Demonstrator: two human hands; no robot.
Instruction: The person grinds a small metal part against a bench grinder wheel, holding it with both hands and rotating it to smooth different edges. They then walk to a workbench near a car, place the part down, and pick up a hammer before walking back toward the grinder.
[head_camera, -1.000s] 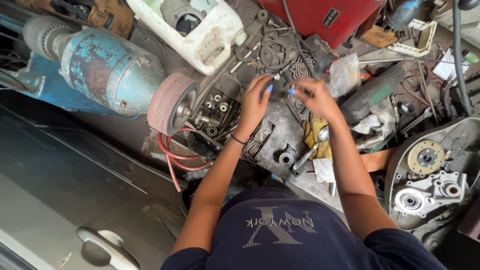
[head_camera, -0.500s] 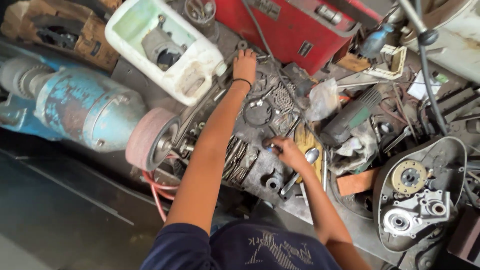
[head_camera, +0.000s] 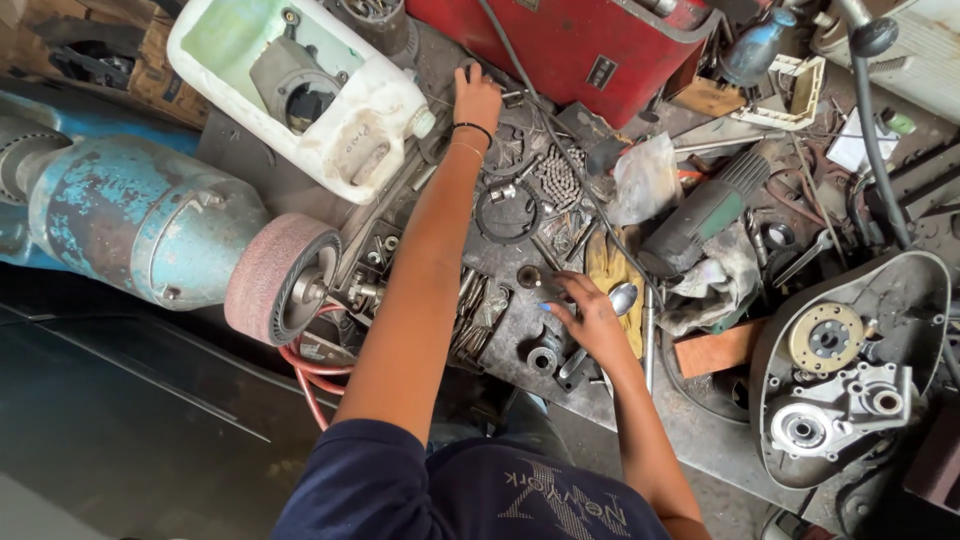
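Metal parts (head_camera: 545, 352): small oily pieces scattered on the dark workbench (head_camera: 640, 420), beside a yellow rag (head_camera: 605, 270). Right hand (head_camera: 590, 318) now rests lower among them, fingers loosely curled, grip unclear. Left hand (head_camera: 477, 97), reaching further than before, fingers spread on clutter near the red box (head_camera: 590, 40).

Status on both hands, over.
Left hand stretched far, resting on small parts beside red metal box. Right hand on metal parts near yellow rag. Loose chain, rings between.
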